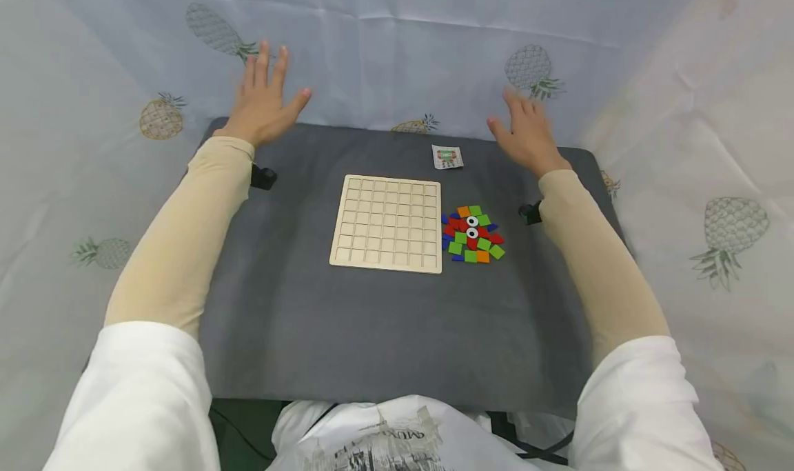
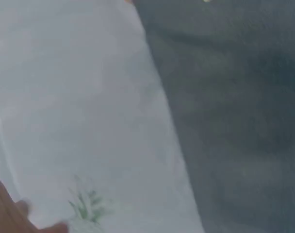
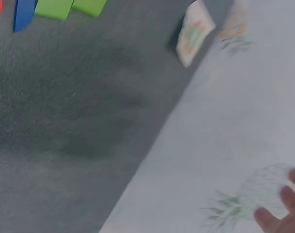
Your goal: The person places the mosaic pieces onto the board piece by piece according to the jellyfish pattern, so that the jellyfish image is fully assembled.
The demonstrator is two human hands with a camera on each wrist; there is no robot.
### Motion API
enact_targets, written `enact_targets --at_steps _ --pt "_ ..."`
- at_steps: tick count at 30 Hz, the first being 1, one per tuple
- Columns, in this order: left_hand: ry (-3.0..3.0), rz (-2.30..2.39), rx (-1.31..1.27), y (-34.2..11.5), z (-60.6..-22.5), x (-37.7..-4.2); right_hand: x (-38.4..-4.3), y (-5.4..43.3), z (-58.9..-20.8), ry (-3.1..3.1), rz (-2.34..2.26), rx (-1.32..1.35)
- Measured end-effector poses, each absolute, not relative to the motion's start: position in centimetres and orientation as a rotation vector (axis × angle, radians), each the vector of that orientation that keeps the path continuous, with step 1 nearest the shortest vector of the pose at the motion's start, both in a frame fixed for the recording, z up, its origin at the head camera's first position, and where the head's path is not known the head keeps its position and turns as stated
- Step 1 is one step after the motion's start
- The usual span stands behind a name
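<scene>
My left hand is raised over the far left edge of the table, fingers spread and holding nothing. Over the far right edge, my right hand reaches out with its fingers extended, also bare. Between the arms lies a square wooden grid board with rows of shallow square cells. Against its right side is a pile of flat coloured pieces in red, green, blue and orange, two of them showing round eyes. A small printed card lies beyond the board, nearest the right hand.
A dark grey cloth covers the table. Pale curtains printed with pineapples hang behind it and at both sides. Black wrist devices show under the left forearm and beside the right forearm.
</scene>
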State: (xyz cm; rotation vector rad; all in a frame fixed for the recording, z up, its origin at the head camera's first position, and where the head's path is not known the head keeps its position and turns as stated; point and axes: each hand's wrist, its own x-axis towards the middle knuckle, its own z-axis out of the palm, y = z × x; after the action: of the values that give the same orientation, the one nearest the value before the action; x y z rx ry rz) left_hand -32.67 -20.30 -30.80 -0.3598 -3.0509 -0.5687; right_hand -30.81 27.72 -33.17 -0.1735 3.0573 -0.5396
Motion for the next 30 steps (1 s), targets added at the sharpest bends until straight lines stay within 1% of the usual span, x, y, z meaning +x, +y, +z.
enact_targets --at_steps 4,9,15,21,26,30 --pt "-2.959 -0.969 -0.429 -20.8 -31.2 -29.9 -27.6 27.9 -33.0 2.929 -0.663 -0.288" --pt "-2.775 -1.518 -0.362 -21.4 -32.2 -26.2 -24.0 28.0 -33.5 2.755 -0.734 -0.321" --pt "-2.501 -2.088 -0.315 -22.1 -36.0 -23.0 -21.7 27.8 -35.4 2.675 -0.753 -0.279" --pt "-2.153 -2.549 -0.279 -22.2 -40.6 -22.0 -21.4 28.1 -38.0 2.653 -0.807 -0.235" --pt "-2.057 -2.659 -0.242 -21.6 -43.5 -22.0 -21.1 28.2 -39.9 2.647 -0.845 -0.218" --pt "-1.979 -2.753 -0.161 -21.0 -45.5 -22.0 -20.9 28.3 -41.3 2.638 -0.853 -0.231"
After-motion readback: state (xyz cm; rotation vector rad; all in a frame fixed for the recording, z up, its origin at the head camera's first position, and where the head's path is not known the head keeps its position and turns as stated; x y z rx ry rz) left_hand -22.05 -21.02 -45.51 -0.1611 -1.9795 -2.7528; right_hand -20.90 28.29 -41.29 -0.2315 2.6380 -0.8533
